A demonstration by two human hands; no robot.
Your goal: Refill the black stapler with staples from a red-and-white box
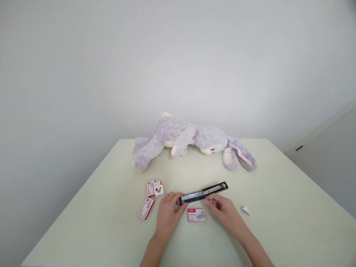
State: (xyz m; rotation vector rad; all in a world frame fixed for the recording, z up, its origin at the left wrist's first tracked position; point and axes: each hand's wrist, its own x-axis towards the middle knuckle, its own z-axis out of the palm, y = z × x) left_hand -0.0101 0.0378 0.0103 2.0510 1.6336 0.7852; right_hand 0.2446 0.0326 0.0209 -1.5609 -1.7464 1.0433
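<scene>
Head view: stapler (204,192) lies between both hands' fingers (178,198).

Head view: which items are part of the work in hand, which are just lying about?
In hand:
- long black opened stapler, left hand gripping its near end, right hand by its middle
- open red-and-white staple box between the hands

Lying about:
- grey plush rabbit
- three closed red-and-white staple boxes
- small white object
- pale green table

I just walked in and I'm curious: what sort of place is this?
Probably a plain room at home or in an office, not a workshop: a pale table against a bare wall, a plush rabbit lying on it, and small staple boxes beside a long black stapler.
</scene>
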